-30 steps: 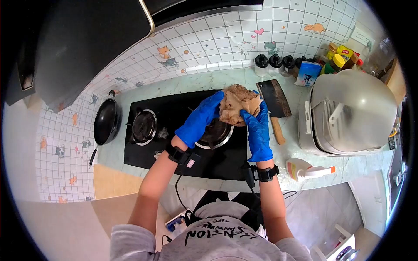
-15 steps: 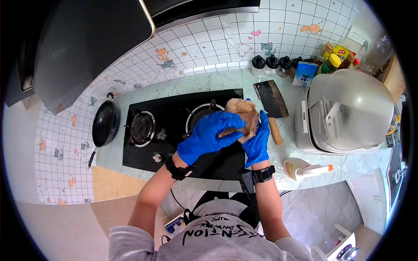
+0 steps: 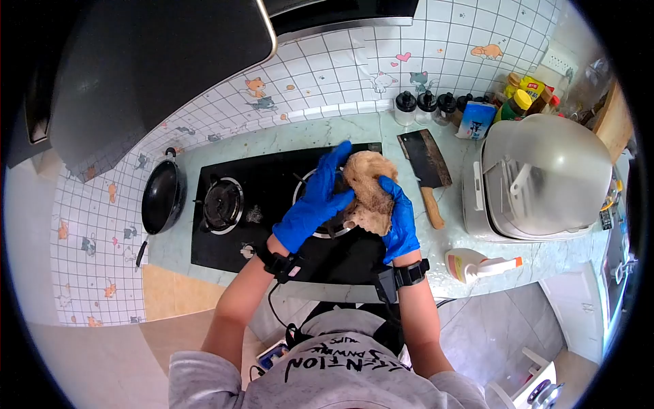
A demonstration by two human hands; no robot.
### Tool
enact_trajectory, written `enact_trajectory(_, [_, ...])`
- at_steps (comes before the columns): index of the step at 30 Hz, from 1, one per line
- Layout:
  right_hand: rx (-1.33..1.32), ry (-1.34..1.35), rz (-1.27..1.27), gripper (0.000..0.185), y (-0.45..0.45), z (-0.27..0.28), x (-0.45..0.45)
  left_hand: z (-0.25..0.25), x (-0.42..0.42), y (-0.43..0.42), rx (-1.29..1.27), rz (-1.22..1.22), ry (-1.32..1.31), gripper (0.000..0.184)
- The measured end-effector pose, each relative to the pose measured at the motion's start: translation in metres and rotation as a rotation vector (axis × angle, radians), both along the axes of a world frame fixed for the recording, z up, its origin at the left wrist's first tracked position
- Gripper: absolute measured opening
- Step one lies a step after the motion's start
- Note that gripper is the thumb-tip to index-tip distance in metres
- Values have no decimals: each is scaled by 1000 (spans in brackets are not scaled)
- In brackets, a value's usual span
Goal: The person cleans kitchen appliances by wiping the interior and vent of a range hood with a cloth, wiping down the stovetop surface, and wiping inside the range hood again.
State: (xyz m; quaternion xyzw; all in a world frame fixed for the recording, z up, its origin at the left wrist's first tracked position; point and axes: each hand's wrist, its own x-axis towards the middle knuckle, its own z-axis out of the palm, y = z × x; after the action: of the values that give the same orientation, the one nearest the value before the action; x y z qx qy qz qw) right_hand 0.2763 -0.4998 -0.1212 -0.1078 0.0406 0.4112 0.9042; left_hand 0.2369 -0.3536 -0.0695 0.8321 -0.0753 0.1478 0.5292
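Blue-gloved right hand [image 3: 402, 223] is pinching a crumpled, stained tan cloth [image 3: 370, 184] over the black glass stove [image 3: 272, 187]; blue-gloved left hand [image 3: 311, 210] is splayed beside it. Probably light, floppy stuff, I'd grab a thick fold.

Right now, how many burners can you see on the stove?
2. One burner is toward the left end of the stove; the second burner is toward its right, partly hidden beneath the left hand.
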Motion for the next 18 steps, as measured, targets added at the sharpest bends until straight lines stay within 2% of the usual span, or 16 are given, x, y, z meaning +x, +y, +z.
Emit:
enact_trajectory(1, [44,29,50,49,1,5,0,-1,-3,6,-2,2,-2,43])
enact_trajectory(3, [0,-1,49,51,1,17,-4,0,-9,15,-160,2,413,42])
enact_trajectory(4, [-41,-30,45,52,1,21,-7,27,-14,7,-177,40,461,42])
enact_trajectory(5, [-43,-30,45,52,1,18,-10,26,-14,9,-179,40,461,42])
enact_trajectory(7, [-263,-23,147,52,0,6,-14,21,-12,15,-190,278,604,43])
enact_trajectory(8, [-330,-190,67,48,4,0,-16,10,-9,20,-233,368,611,46])
enact_trajectory(11, [-469,-338,106,47,11,3,-18,5,-8,29,-212,376,678,47])
enact_trajectory(12, [-518,-305,152,46,13,9,-17,6,-6,31,-213,377,680,47])
enact_trajectory(14, [-477,-270,98,46,14,2,-19,11,-3,33,-11,293,802,48])
enact_trajectory(15, [-438,-235,44,46,15,-3,-19,12,-6,30,-10,292,800,48])
enact_trajectory(16, [-437,-236,42,46,17,-10,-17,11,-11,24,-121,163,637,47])
enact_trajectory(17, [-329,-130,63,46,18,-18,-14,11,-15,21,-230,34,472,48])
enact_trajectory(18, [-220,-24,85,45,19,-25,-12,6,-15,23,-230,33,471,48])
